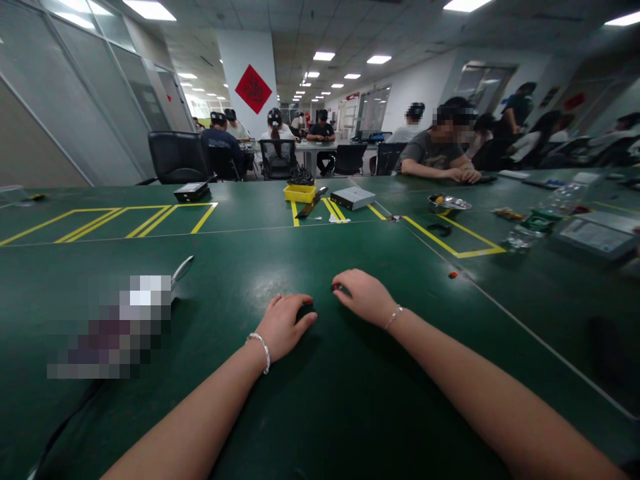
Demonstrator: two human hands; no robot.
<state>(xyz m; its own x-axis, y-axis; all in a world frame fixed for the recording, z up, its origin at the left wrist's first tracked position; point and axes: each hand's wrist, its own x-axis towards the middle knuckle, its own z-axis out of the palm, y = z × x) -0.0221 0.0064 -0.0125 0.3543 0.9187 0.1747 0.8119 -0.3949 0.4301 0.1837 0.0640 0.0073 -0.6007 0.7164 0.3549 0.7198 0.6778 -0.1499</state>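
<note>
My left hand rests low over the green table, fingers and thumb curled round a small black object. What kind of object it is, I cannot make out. To its right, my right hand is also curled, with a small dark piece with a reddish spot at its fingertips. Its kind is too small to tell. A short gap of tabletop separates the two hands. Each wrist wears a bracelet.
A blurred-out device with a cable lies left. Ahead are a yellow bin, a grey box and a black box. On the right are a metal bowl, a plastic bottle and a seated person.
</note>
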